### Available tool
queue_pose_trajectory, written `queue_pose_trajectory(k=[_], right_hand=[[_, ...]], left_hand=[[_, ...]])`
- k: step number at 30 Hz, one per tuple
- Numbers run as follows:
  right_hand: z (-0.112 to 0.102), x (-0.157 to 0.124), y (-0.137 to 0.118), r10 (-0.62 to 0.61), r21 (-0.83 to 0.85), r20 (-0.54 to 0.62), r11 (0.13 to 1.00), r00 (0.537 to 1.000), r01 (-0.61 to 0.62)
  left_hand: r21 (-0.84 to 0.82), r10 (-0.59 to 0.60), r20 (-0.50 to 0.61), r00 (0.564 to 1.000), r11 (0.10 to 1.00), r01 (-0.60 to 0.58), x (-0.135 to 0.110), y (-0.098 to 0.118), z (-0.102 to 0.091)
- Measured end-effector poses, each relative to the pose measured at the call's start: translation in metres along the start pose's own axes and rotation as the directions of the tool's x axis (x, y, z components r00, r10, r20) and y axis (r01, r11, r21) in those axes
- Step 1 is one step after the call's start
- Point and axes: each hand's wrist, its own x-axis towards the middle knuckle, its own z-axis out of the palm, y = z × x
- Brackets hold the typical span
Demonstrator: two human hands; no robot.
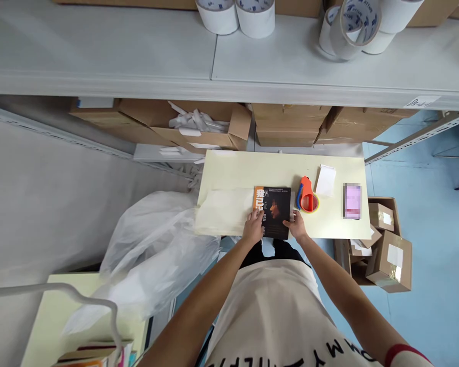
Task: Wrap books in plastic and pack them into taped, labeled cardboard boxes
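Observation:
A black book (277, 206) with an orange spine strip lies face up at the front edge of the pale yellow table (248, 165). The fingers of my left hand (254, 228) are closed on its lower left edge. At its lower right edge, my right hand (297, 225) pinches the cover side. A whitish sheet (225, 211) spreads flat over the table to the left of the book. Right of the book rests an orange tape dispenser (307, 196) with a roll in it, and a stack of white paper slips (326, 180) lies beyond.
A blurred pink item (352, 201) lies at the table's right. Cartons fill an open box (342, 255) on the floor. White plastic wrap (153, 244) hangs at the left. A grey shelf (137, 51) with tape rolls (255, 20) crosses above, with cardboard boxes (290, 125) beneath.

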Motion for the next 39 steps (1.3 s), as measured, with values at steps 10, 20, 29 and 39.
queue_pose_trajectory(k=[10, 20, 29, 39], right_hand=[[-0.013, -0.03, -0.043, -0.082, 0.004, -0.017, 0.997, 0.997, 0.082], [-0.019, -0.063, -0.097, -0.181, -0.256, -0.127, 0.956, 0.975, 0.144], [0.072, -0.067, -0.105, -0.333, -0.228, 0.077, 0.912, 0.94, 0.342], [0.094, -0.046, -0.062, -0.299, -0.474, 0.042, 0.834, 0.953, 0.282]], left_hand=[[-0.248, 0.111, -0.02, 0.994, 0.962, -0.113, -0.003, 0.025, 0.008], [-0.697, 0.165, 0.029, 0.986, 0.71, -0.098, 0.019, 0.08, -0.024], [-0.891, 0.125, -0.054, 0.991, 0.442, -0.104, -0.002, 0.03, -0.089], [-0.597, -0.193, 0.034, 0.981, 0.783, 0.175, 0.011, -0.044, -0.097]])
